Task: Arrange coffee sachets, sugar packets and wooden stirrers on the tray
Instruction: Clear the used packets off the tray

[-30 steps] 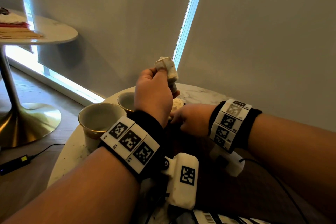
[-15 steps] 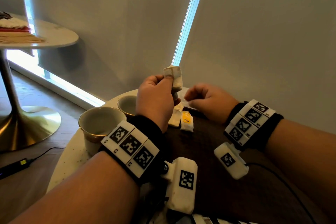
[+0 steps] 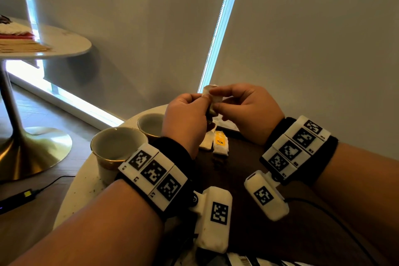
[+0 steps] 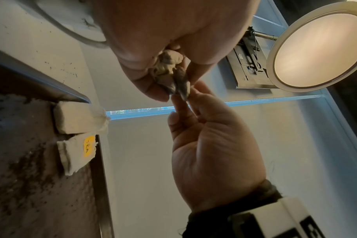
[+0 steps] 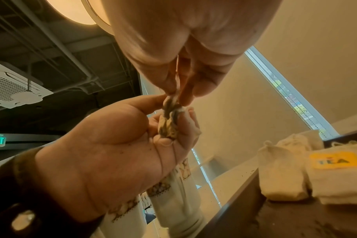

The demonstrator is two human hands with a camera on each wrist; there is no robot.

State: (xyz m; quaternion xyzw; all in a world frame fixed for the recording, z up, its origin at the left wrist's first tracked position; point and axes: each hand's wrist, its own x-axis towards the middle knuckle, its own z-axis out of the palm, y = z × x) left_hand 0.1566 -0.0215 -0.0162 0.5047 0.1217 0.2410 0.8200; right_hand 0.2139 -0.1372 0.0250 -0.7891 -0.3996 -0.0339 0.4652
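Fingers of the left hand [image 3: 185, 119] curled round a small bunch of pale sachets [image 3: 212, 98], held up at centre frame above the tray [image 3: 244, 170]. The right hand [image 3: 246, 107] pinched the top sachet between thumb and forefinger, seemingly peeling one off the bunch. Next, by my reading, that sachet needed lowering beside the two already lying on the tray's far edge, a plain one [image 3: 206, 140] touching the yellow-labelled tea sachet [image 3: 220, 143]. Two cups [image 3: 117, 147] stood on the bench [image 3: 86, 181] left of the tray, near the left hand's path. No stirrers showed.
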